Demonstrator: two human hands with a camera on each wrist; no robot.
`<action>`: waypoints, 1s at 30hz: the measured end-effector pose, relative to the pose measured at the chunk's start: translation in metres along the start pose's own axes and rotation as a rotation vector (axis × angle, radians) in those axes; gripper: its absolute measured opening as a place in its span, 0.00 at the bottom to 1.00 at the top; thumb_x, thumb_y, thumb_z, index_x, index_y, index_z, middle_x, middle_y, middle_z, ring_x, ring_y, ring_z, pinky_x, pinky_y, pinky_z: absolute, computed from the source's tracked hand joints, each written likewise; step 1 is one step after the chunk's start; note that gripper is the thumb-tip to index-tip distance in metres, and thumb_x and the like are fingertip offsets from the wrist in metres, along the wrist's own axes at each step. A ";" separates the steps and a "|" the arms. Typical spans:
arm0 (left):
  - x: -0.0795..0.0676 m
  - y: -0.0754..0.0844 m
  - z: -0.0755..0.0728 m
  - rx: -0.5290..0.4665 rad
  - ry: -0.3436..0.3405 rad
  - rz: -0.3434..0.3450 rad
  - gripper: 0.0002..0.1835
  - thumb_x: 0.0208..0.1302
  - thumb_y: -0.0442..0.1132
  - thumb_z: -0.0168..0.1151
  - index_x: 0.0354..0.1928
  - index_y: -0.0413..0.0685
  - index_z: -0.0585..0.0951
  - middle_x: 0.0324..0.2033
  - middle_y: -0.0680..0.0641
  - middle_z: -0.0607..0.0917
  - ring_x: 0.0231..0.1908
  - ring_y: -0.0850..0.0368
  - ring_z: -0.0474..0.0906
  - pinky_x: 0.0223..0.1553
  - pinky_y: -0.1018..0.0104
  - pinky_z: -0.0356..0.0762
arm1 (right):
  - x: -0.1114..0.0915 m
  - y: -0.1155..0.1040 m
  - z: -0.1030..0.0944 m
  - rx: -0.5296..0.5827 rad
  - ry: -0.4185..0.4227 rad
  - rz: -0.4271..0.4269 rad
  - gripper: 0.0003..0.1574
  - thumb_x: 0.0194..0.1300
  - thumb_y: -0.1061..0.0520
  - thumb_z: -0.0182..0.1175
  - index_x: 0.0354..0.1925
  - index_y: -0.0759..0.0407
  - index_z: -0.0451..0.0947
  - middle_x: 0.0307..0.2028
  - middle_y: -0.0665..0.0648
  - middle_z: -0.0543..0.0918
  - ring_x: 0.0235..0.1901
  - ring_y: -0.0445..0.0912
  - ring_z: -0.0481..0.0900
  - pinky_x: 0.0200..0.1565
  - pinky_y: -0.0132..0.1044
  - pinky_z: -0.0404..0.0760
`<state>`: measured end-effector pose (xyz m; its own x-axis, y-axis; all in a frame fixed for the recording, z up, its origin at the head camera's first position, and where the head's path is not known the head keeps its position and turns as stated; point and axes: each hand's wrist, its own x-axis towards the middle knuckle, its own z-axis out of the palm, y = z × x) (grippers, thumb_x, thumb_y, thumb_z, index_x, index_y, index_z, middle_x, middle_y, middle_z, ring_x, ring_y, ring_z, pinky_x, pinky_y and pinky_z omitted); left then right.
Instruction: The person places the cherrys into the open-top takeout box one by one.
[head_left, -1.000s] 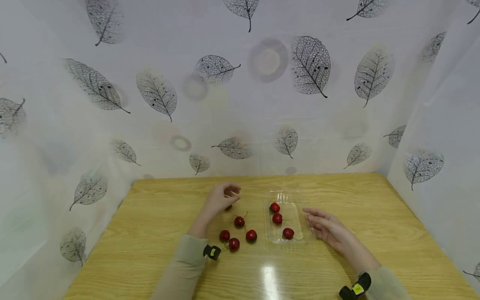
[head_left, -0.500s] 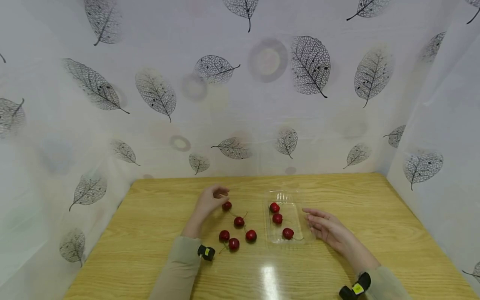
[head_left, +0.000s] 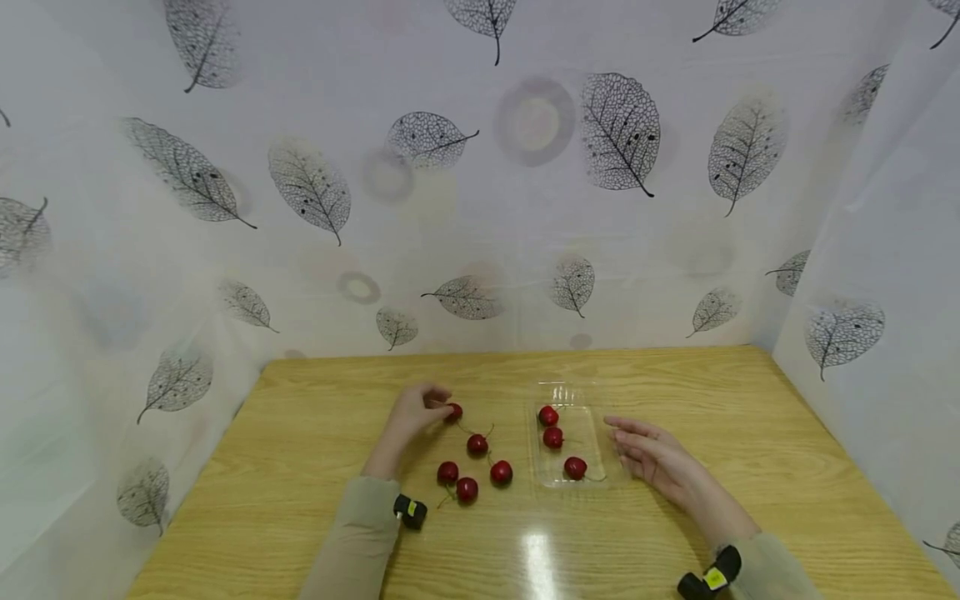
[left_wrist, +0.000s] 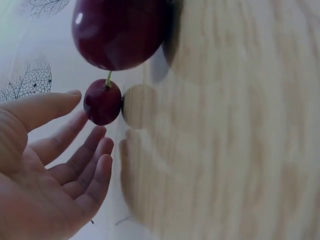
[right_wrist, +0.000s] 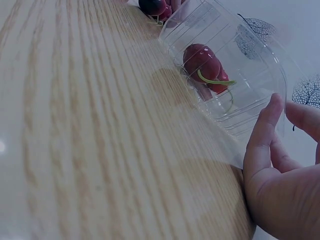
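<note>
My left hand [head_left: 411,415] is low over the table at a dark red cherry [head_left: 453,412], the farthest one on the left. In the left wrist view its thumb [left_wrist: 55,106] and fingers are spread apart, with the fingertips right at that cherry's near side; its green stem points toward a larger-looking cherry [left_wrist: 120,32]. My right hand [head_left: 660,462] stays beside a clear plastic box [head_left: 600,442], fingers mostly straight and fingertips at its right rim. Inside the box lie three cherries: one at the back [head_left: 548,416], one in the middle [head_left: 553,438], one in front [head_left: 575,468].
Between left hand and box, several stemmed cherries rest on the wooden table [head_left: 300,500], among them a middle cherry [head_left: 477,445], a right cherry [head_left: 501,473] and a front cherry [head_left: 467,490]. A leaf-patterned curtain [head_left: 465,208] encloses the back and sides.
My left hand has moved left and down to the far cherry, which it partly covered one second ago. The right hand, the box and the other cherries have stayed in place.
</note>
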<state>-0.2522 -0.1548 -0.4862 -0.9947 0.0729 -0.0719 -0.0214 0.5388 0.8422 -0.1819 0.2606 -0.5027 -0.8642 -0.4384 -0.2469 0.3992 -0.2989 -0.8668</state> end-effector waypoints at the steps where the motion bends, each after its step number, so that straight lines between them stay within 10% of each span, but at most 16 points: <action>1: 0.000 -0.001 0.000 -0.002 0.001 -0.006 0.13 0.67 0.29 0.70 0.52 0.35 0.85 0.49 0.36 0.89 0.49 0.44 0.86 0.57 0.49 0.85 | 0.000 0.000 0.000 0.000 0.001 0.001 0.18 0.83 0.61 0.52 0.55 0.42 0.85 0.47 0.43 0.89 0.43 0.33 0.86 0.46 0.25 0.86; 30: 0.000 -0.007 0.003 0.040 -0.049 -0.028 0.16 0.62 0.32 0.76 0.51 0.37 0.86 0.45 0.39 0.88 0.45 0.49 0.82 0.50 0.58 0.82 | 0.001 0.002 -0.002 -0.006 -0.002 -0.002 0.19 0.83 0.62 0.52 0.56 0.42 0.85 0.47 0.43 0.88 0.43 0.33 0.86 0.46 0.25 0.86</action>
<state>-0.2515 -0.1560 -0.4943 -0.9877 0.0976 -0.1218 -0.0440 0.5745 0.8173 -0.1826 0.2610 -0.5052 -0.8646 -0.4392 -0.2441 0.3954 -0.2950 -0.8699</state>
